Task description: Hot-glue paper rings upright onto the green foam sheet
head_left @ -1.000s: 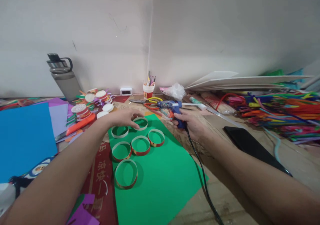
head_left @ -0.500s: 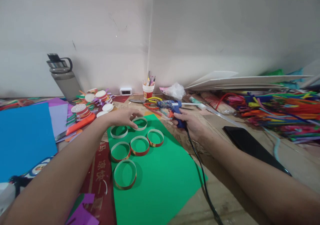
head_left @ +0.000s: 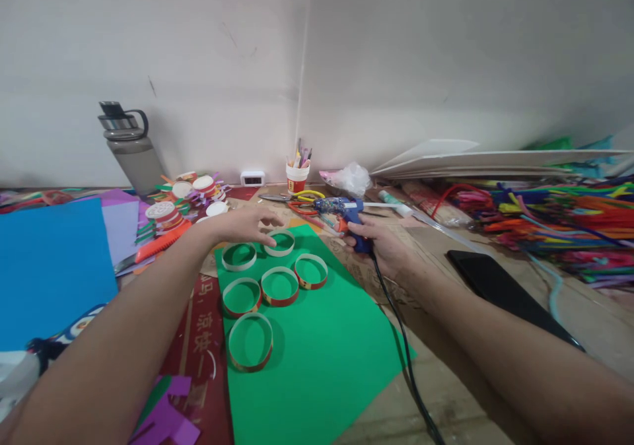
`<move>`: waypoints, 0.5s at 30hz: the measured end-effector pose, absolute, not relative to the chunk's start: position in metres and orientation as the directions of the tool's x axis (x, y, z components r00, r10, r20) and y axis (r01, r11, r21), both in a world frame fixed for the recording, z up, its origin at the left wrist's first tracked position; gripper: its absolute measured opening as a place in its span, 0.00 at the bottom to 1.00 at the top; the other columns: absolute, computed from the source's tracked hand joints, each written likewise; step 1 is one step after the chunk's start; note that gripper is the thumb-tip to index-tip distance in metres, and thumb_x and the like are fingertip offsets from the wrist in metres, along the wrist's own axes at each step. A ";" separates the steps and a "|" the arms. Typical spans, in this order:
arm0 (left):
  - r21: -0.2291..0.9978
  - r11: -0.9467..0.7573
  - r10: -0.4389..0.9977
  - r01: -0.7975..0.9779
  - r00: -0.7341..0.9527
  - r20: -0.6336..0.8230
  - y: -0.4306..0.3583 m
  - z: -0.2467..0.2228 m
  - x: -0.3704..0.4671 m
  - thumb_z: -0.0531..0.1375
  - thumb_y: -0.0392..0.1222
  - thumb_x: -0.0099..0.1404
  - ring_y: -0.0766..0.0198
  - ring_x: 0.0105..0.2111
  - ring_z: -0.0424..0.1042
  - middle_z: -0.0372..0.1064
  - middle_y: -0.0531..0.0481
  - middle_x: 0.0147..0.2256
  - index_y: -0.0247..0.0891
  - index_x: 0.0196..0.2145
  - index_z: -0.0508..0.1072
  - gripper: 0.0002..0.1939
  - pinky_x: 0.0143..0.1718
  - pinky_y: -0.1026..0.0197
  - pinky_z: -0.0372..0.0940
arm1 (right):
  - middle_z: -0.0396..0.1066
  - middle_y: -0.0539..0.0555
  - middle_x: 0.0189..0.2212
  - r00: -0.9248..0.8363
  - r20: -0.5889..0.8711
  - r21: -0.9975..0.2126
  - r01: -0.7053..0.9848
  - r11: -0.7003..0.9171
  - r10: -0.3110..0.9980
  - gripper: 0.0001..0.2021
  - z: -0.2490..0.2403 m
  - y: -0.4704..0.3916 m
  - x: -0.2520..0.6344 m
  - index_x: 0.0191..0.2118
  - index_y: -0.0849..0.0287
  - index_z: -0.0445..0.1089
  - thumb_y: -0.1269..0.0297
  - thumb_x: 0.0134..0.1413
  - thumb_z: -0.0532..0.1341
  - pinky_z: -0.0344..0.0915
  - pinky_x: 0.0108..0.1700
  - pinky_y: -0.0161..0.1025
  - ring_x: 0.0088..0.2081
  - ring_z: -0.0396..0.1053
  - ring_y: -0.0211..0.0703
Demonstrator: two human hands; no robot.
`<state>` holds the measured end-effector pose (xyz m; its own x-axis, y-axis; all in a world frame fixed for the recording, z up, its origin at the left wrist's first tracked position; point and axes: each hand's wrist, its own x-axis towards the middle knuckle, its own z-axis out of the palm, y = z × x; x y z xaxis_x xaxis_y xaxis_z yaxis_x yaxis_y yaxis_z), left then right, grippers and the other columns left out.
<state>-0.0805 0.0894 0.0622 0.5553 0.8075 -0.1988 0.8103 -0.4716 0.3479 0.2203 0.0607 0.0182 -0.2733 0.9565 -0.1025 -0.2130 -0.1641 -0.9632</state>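
Observation:
A green sheet lies in front of me with several paper rings standing on it, white inside and red outside. My left hand hovers at the sheet's far edge with fingers apart, beside the farthest ring; whether a fingertip touches it I cannot tell. A nearer ring stands alone at the front left. In my right hand is a blue hot glue gun, its nozzle pointing left and a glue stick sticking out of its back. Its black cord runs down across the sheet's right edge.
On the left are a blue sheet, an orange utility knife, small decorated discs and a bottle. Pliers and a pen cup stand behind. To the right lie a phone and pipe cleaners.
My left hand's fingers have come slightly up and off the farthest ring's rim. The whole view has shifted a little; the glue gun stays in my right hand.

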 end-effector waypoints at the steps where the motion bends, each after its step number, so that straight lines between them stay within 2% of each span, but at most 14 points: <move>1: 0.353 -0.469 0.803 0.810 0.557 -0.212 0.089 0.062 -0.081 0.63 0.60 0.57 0.55 0.53 0.69 0.69 0.46 0.56 0.44 0.58 0.69 0.34 0.49 0.61 0.62 | 0.63 0.46 0.21 -0.274 -0.109 -0.962 -0.213 -0.171 0.956 0.16 0.018 0.061 0.220 0.33 0.56 0.63 0.60 0.42 0.70 0.46 0.19 0.30 0.22 0.59 0.33; 6: 0.342 -0.446 0.801 0.827 0.539 -0.261 0.085 0.061 -0.076 0.64 0.62 0.54 0.57 0.46 0.71 0.72 0.47 0.51 0.46 0.57 0.70 0.35 0.41 0.62 0.62 | 0.64 0.46 0.22 -0.276 -0.103 -0.958 -0.230 -0.169 0.956 0.15 0.018 0.062 0.220 0.33 0.56 0.64 0.61 0.43 0.70 0.46 0.20 0.29 0.22 0.60 0.32; 12: 0.359 -0.448 0.811 0.819 0.541 -0.222 0.085 0.061 -0.075 0.66 0.60 0.53 0.59 0.44 0.70 0.72 0.47 0.48 0.44 0.55 0.71 0.34 0.40 0.64 0.62 | 0.63 0.46 0.22 -0.292 -0.115 -0.959 -0.217 -0.183 0.950 0.15 0.017 0.062 0.221 0.33 0.56 0.65 0.60 0.43 0.71 0.46 0.19 0.30 0.22 0.59 0.33; 15: 0.356 -0.462 0.816 0.813 0.546 -0.188 0.086 0.070 -0.080 0.66 0.55 0.55 0.60 0.43 0.71 0.74 0.48 0.46 0.41 0.50 0.74 0.27 0.40 0.64 0.62 | 0.63 0.47 0.22 -0.304 -0.096 -0.962 -0.217 -0.167 0.948 0.15 0.017 0.062 0.221 0.33 0.56 0.65 0.59 0.43 0.71 0.47 0.19 0.30 0.22 0.59 0.33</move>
